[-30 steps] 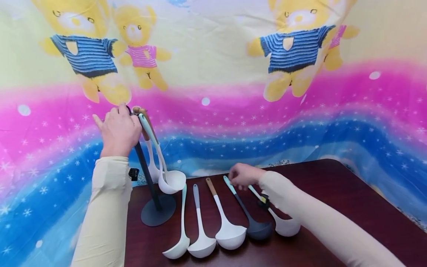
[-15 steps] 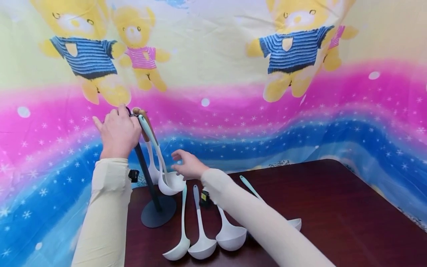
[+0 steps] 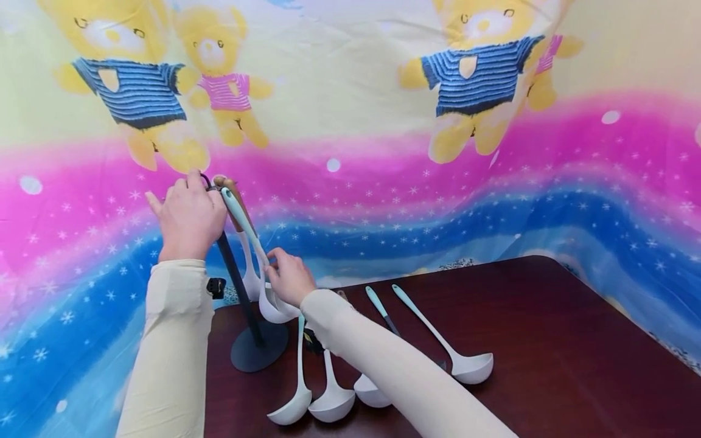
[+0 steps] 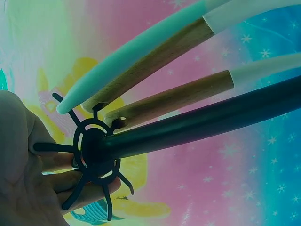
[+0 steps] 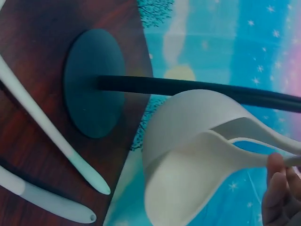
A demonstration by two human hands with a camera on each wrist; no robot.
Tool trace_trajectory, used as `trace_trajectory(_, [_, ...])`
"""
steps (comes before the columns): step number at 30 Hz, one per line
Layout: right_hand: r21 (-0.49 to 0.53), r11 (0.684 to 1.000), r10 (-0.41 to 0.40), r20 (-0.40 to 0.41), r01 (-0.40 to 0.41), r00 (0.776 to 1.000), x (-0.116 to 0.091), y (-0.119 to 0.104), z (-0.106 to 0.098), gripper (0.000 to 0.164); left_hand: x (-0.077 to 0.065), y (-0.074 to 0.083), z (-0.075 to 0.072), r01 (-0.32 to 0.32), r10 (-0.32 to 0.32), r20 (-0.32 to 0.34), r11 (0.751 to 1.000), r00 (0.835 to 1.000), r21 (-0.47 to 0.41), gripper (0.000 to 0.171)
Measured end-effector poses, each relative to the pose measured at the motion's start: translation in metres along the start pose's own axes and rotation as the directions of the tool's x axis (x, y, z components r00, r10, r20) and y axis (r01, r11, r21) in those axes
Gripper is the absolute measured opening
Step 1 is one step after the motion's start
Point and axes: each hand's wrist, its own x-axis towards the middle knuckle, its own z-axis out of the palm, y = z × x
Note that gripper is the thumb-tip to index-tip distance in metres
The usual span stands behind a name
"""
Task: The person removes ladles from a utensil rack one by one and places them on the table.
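Note:
My left hand (image 3: 191, 216) grips the top of a black ladle stand (image 3: 232, 267). In the left wrist view, its fingers lie behind the stand's ring of hooks (image 4: 96, 150). A teal-handled ladle (image 3: 241, 213) and two wooden-handled ladles hang on the stand's right side; one wooden handle (image 4: 169, 96) shows beside the pole. My right hand (image 3: 292, 277) pinches the neck of a hanging ladle just above its white bowl. In the right wrist view, fingertips (image 5: 275, 162) are on this neck, and two white bowls overlap, the nearer bowl (image 5: 183, 183) tilted.
Several ladles lie on the dark red table (image 3: 547, 340): a pale green ladle (image 3: 292, 407), a grey-handled ladle (image 3: 334, 404), a white bowl (image 3: 372, 392) partly under my right sleeve, a teal-and-dark handle (image 3: 378, 301), and a teal-handled white ladle (image 3: 473, 368). A printed cloth hangs behind.
My right hand has moved left from over the teal-and-dark ladle on the table to the hanging ladles and taken hold of one. My left hand has stayed on the stand.

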Motion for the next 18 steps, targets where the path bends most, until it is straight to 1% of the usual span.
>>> trace_trajectory(2, [-0.041, 0.999, -0.029, -0.030, 0.028, 0.999, -0.004, 0.001, 0.001, 0.021, 0.001, 0.000, 0.000, 0.002, -0.002, 0.004, 1.000, 1.000, 0.003, 0.055])
trace_trajectory(5, [-0.061, 0.996, -0.070, -0.049, 0.067, 0.996, -0.008, 0.003, 0.001, 0.018, 0.001, 0.000, 0.000, -0.003, 0.003, 0.001, 1.000, 1.000, 0.004, 0.054])
trace_trajectory(13, [-0.039, 0.991, -0.128, -0.007, 0.128, 0.992, -0.014, 0.003, -0.006, 0.015, 0.002, -0.002, -0.001, -0.008, 0.008, 0.014, 1.000, 1.000, 0.010, 0.057])
trace_trajectory(18, [-0.024, 0.987, -0.158, -0.013, 0.158, 0.987, -0.017, 0.005, -0.010, 0.018, 0.001, -0.003, -0.001, -0.001, 0.001, 0.013, 1.000, 1.000, 0.001, 0.058])
